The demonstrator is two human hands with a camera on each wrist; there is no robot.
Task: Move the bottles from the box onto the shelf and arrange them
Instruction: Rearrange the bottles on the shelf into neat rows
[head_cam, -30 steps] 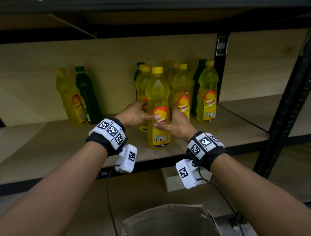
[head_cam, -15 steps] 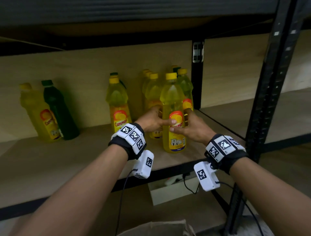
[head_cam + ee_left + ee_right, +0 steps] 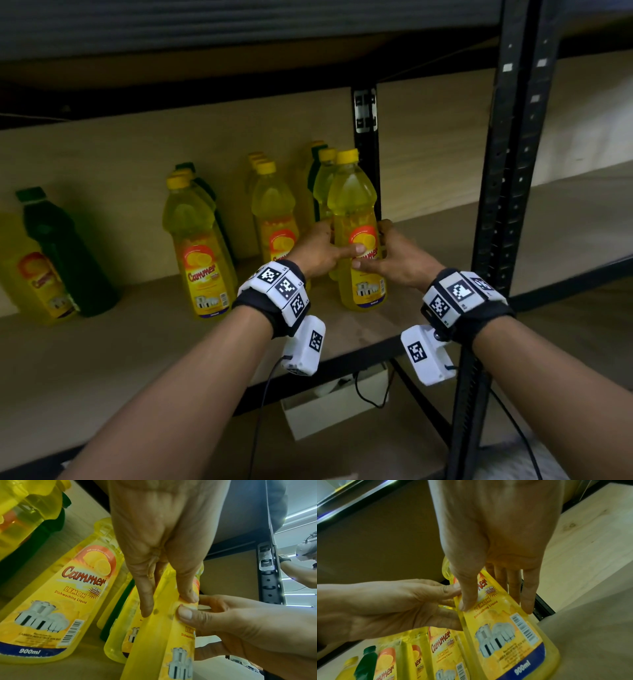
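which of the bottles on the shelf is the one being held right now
The front yellow bottle nearest the black post, at the right end of the group. Both the left hand and right hand grip its label; the others stand untouched.

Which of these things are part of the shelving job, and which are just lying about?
Part of the job:
- yellow bottle, held by left hand and right hand
- other yellow bottles
- green bottle
- shelf

Lying about:
- white box below the shelf
- cable
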